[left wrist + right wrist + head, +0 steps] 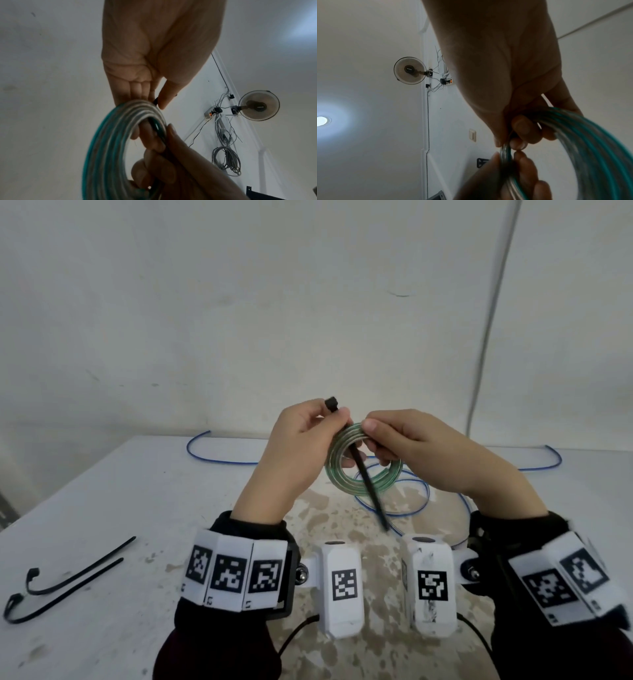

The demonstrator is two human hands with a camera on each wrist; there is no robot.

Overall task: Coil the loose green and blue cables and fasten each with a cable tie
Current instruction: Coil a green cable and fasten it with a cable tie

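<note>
The green cable [346,474] is wound into a coil and held up above the table between both hands. A black cable tie [368,491] passes through the coil, its head [331,405] sticking up and its tip pointing down toward me. My left hand [337,422] pinches the tie just below its head, thumb against fingers [137,88], at the coil's top [106,148]. My right hand [371,433] curls round the coil's upper right part [590,142]. The blue cable [411,508] lies loose on the table underneath.
Two spare black cable ties [68,577] lie at the table's left front. The blue cable's ends [219,462] [555,460] arc along the back edge near the white wall. A white cord [493,320] hangs on the wall at right.
</note>
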